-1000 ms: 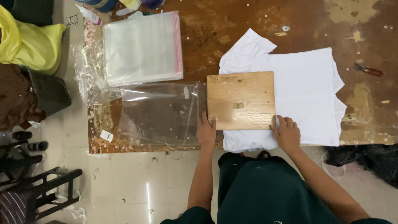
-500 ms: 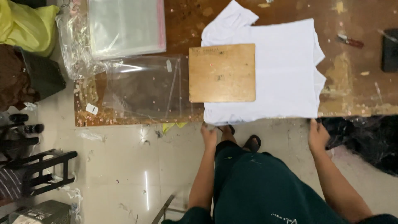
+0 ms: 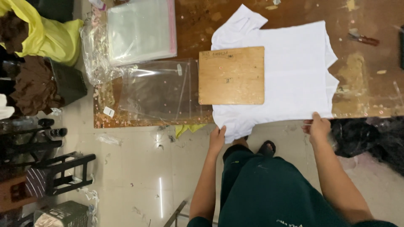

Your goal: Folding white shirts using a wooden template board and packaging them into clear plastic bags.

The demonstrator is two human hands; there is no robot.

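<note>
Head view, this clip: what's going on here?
A person stands at a worn wooden table with a white T-shirt laid flat on it and a square plywood board resting on the shirt. The left hand and right hand grip the shirt's near edge at the table's rim. Clear plastic bags lie alongside.

A plain white shirt (image 3: 290, 71) lies at the upper right of the frame, with a light tan wooden board (image 3: 231, 75) on it, over a dark brown bench (image 3: 366, 84) blotched with pale worn patches. Left of the board are clear plastic bags (image 3: 158, 90), and above them a stack (image 3: 141, 29) edged with a pink strip. At the upper left is a yellow bag (image 3: 54, 35), and at the bottom dark green trousers (image 3: 269, 189) over a cream tiled floor (image 3: 139, 176).
</note>
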